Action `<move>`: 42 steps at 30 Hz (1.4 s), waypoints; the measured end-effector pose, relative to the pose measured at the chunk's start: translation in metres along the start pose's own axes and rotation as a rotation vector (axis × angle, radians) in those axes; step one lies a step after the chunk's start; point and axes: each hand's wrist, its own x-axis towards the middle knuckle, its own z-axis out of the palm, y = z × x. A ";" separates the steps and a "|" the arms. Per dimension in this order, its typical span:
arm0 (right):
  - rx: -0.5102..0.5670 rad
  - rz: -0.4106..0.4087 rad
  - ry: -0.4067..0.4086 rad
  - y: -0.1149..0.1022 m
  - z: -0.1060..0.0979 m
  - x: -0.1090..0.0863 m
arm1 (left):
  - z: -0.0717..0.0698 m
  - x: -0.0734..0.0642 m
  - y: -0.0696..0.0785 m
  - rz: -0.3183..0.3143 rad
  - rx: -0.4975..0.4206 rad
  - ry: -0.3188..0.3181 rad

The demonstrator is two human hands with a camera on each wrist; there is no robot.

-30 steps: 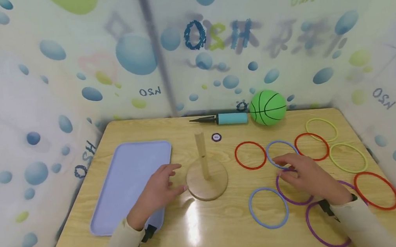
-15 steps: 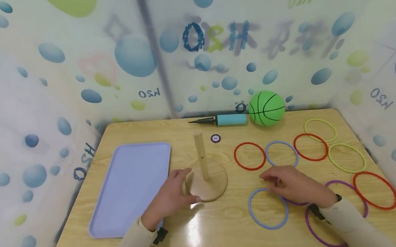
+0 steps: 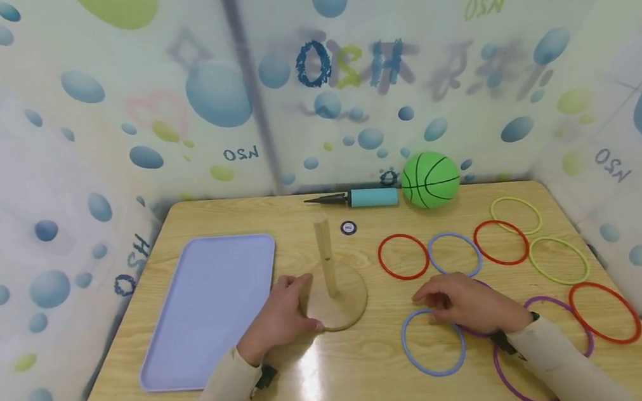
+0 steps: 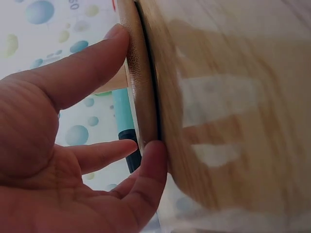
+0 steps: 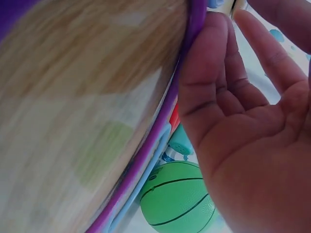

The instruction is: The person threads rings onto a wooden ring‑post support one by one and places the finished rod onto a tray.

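Observation:
A wooden stand with an upright post and a round base stands mid-table. My left hand grips the base's left edge, thumb near the front and fingers farther back. In the left wrist view, thumb and fingertips meet the base's rim. My right hand hovers low with loosely bent fingers and nothing in them. Its thumb overlaps the far side of a blue ring. A purple ring passes right by its fingers in the right wrist view, partly hidden from the head camera.
A lavender tray lies left of the stand. Along the back are a blue and black hand pump, a green ball and a small round chip. Several more rings, such as a red ring, spread over the right side.
My left hand has moved right from beside the stand and taken hold of its base. The right hand has shifted left and nearer, from over the farther blue ring to the nearer one.

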 end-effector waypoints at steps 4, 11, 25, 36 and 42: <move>0.002 0.017 -0.032 0.002 -0.001 0.002 | 0.002 0.001 -0.001 -0.002 -0.009 0.003; -0.041 0.053 -0.059 0.005 0.001 0.005 | 0.005 0.002 -0.002 0.003 -0.019 0.003; 0.012 0.041 -0.047 0.000 -0.002 0.004 | 0.002 0.001 0.000 -0.004 -0.021 0.009; 0.113 0.048 -0.064 -0.001 -0.009 0.002 | 0.001 0.002 0.000 -0.004 -0.019 0.004; 0.190 0.063 -0.058 -0.001 -0.011 -0.003 | 0.001 0.003 0.000 -0.002 -0.024 0.004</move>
